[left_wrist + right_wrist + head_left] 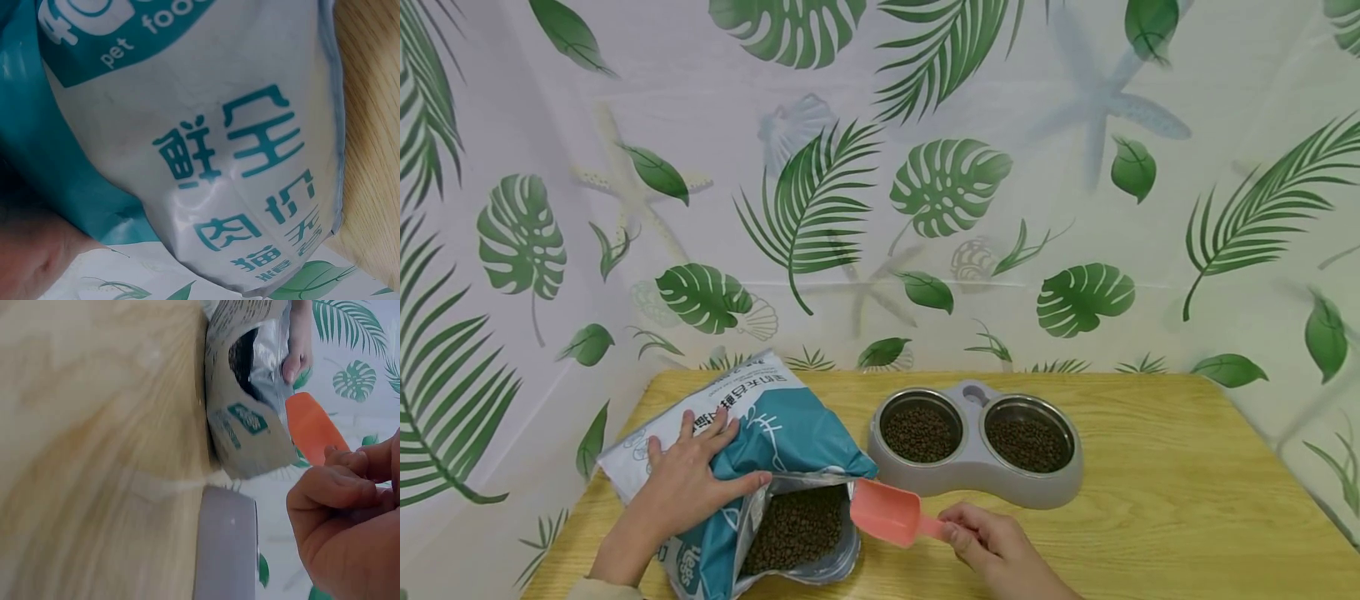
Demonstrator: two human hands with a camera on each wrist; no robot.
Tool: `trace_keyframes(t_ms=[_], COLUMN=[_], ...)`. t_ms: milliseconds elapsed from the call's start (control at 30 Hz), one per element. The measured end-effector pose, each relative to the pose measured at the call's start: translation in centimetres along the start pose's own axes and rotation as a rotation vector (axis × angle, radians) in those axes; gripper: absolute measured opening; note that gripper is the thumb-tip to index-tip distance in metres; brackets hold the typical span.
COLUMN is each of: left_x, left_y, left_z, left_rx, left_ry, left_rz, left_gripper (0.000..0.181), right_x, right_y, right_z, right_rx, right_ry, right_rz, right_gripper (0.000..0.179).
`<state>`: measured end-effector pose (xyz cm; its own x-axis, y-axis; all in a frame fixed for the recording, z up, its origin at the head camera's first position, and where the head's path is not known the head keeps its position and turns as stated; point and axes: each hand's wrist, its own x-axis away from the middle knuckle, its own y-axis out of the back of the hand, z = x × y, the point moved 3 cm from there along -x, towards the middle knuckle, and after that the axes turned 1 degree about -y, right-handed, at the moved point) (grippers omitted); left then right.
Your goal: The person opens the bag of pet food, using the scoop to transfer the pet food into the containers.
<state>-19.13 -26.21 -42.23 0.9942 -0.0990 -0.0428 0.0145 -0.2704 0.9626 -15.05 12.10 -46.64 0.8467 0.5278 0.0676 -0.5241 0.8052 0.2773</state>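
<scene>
A teal and white pet food bag point(805, 421) lies on its side at the table's left, its mouth open toward me with brown kibble point(797, 525) inside. My left hand point(688, 479) rests on top of the bag, fingers spread, thumb along the upper edge of the opening. In my right hand point(992, 550) is the handle of a pink scoop point(886, 510), pinched between thumb and fingers. The scoop is just right of the bag's mouth, and no kibble shows in it. The right wrist view shows the scoop point(312, 425) beside the bag point(250, 440).
A grey double feeder point(973, 475) stands behind the scoop, close to the bag's corner. Both of its metal bowls hold kibble point(922, 435). The wooden table point(1180, 483) extends to the right. A leaf-patterned cloth point(970, 333) hangs behind the table.
</scene>
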Motion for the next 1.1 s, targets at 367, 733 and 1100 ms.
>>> trace_keyframes(t_ms=[367,733,1100], left_x=[-0.1,0.0,0.0], left_y=[0.0,-0.1,0.0], left_z=[-0.1,-0.1,-0.1], left_rx=[-0.008,-0.001,0.004], left_ry=[0.006,0.008,0.008], left_rz=[0.008,0.014,0.017], left_gripper=[0.102,0.103,0.103], right_x=[-0.3,-4.9,-4.3], right_y=[-4.0,-7.6,-9.4], right_z=[-0.9,-10.2,0.7], right_rx=[-0.417,-0.543,-0.625], right_ry=[-0.164,-0.382,-0.451], right_rz=[0.283,0.410,0.385], right_gripper=[0.051,0.041,0.029])
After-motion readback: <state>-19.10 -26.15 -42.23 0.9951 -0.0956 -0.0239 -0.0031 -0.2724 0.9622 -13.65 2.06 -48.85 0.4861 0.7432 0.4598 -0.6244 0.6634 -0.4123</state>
